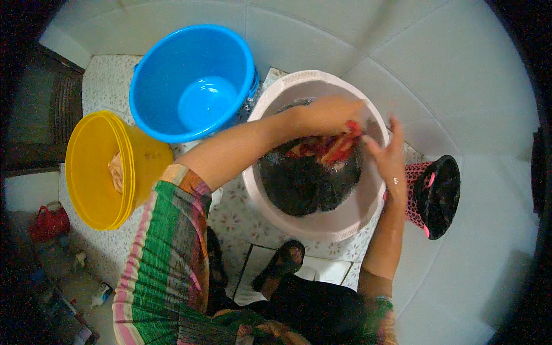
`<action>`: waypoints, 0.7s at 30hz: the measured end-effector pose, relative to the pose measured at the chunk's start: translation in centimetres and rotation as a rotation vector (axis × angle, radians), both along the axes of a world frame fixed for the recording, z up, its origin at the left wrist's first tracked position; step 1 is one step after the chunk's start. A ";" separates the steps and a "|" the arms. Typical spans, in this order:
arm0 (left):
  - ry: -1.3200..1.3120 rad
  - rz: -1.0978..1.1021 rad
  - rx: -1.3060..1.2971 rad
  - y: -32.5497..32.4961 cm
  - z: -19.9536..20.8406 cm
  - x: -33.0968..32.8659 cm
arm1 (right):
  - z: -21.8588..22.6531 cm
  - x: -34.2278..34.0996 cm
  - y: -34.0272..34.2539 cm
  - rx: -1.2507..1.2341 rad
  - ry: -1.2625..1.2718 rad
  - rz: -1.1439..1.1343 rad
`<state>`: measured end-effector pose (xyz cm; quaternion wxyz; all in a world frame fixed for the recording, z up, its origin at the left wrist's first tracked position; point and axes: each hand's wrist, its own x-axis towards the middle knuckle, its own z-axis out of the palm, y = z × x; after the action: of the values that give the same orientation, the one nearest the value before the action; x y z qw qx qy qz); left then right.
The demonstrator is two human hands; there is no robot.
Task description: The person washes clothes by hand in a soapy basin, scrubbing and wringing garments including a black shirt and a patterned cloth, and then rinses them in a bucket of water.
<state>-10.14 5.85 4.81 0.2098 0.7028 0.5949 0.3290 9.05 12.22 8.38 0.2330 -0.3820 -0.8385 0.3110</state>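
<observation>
A pale pink plastic tub (261,198) stands on the tiled floor in front of me, with dark cloth (299,184) lying wet in it. My left hand (330,117) reaches across the tub, its fingers partly hidden and smeared by motion. It is closed on a red patterned cloth (339,148), which hangs down over the dark cloth. At the tub's right rim is my right hand (388,154). Its thumb and fingers are spread apart close to the red cloth, and nothing shows between them.
A blue basin (158,86) with a little water stands at the upper left. Left of me, a yellow bucket (144,172) holds peach cloth (117,172). A pink spotted container with black lining (443,195) stands by the tiled wall. A red basket (49,223) is at far left.
</observation>
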 end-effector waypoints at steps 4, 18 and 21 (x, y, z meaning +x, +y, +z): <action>0.230 0.226 -0.204 0.7 -10.7 0.8 | -14.7 0.7 1.2 0.377 -0.435 0.205; 0.239 0.375 -0.211 0.9 -11.3 2.7 | -12.3 -4.3 -1.4 -0.030 -0.676 -0.163; 0.281 0.295 -0.185 -0.7 -8.9 1.9 | -16.8 -0.4 -0.9 0.432 -0.316 0.088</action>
<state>-8.25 5.18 -4.11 0.1379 0.6247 0.7423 0.1990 8.67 11.28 -8.43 0.1616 -0.3301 -0.9273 0.0712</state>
